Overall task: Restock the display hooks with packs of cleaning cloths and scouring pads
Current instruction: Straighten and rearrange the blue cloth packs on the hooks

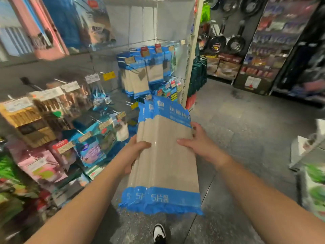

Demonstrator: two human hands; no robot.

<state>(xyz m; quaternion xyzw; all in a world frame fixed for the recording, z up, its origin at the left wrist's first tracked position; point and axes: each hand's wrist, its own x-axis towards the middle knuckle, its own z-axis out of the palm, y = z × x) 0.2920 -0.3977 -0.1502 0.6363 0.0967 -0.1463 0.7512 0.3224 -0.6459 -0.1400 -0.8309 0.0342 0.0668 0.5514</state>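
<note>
Left hand (135, 154) grips cloth packs (167, 164), thumb on top; right hand (200, 143) fingers (194, 128) apparently curled round right edge.

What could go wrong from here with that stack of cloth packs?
1. The stack of cloth packs holds several glossy packs, fanned at the near end, gripped only by the left hand and right hand at its sides; freeing a hand to hang one may let others slide.
2. The matching hanging packs look crowded; forcing more on could knock some off.
</note>
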